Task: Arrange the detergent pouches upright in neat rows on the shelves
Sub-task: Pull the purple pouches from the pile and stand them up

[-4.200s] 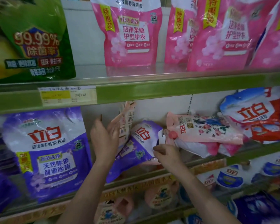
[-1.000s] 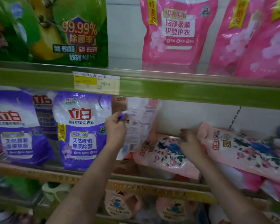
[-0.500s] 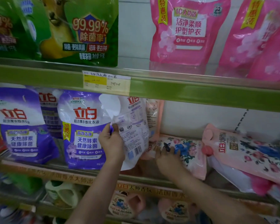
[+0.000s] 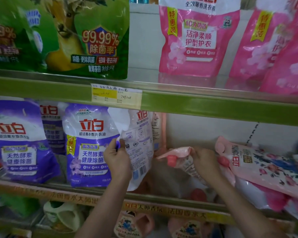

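1. On the middle green-edged shelf (image 4: 213,109), your left hand (image 4: 117,158) is gripping a white back-facing detergent pouch (image 4: 139,145), holding it upright beside the purple row.
2. Your right hand (image 4: 205,160) is pinching a fallen pink spouted pouch (image 4: 179,157); next, you are probably standing it up.

price label (image 4: 116,95), white jug (image 4: 65,214) below

Dim, soft blur, glossy glare, warped edges

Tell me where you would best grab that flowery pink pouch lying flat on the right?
Probably the top seam of the flowery pink pouch, beside its red cap, coming from the left front. It lies on its side with that end pointing toward the right hand, atop other pouches.
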Motion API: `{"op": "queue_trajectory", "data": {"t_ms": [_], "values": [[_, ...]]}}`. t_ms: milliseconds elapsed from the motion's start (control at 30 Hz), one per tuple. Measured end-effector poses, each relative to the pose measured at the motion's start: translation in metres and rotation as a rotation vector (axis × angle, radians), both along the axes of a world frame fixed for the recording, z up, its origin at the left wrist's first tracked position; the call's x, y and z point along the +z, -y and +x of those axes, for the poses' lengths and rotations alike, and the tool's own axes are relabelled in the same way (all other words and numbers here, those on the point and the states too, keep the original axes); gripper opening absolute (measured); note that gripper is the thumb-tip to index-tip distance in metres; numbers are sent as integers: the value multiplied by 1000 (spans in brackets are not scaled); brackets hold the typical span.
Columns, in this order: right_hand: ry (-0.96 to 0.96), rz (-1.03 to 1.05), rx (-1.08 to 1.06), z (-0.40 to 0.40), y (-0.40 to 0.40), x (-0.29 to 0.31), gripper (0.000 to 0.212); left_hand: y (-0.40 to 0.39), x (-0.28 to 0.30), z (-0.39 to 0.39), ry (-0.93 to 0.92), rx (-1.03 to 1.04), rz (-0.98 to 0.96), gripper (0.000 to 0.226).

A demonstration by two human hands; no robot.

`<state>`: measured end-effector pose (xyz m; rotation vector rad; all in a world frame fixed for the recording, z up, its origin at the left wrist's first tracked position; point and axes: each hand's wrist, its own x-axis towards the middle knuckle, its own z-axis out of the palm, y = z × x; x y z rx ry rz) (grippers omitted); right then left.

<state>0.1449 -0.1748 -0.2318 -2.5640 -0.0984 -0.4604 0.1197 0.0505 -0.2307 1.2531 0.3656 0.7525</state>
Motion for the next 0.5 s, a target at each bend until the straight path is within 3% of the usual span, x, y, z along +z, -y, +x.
{"op": "queue_trajectory", "data": {"t_ms": [200,333,500], "values": [[257,698,-172,-7,20,11,33,2,-9,3,15,6,-8,33],[338,1053,-254,-9,17,-4,16,13,-11,7,50,-87,-79,35],[311,1023,-292,-26,1,-36,31,38,-15,4,59,-219,-167,22]]}}
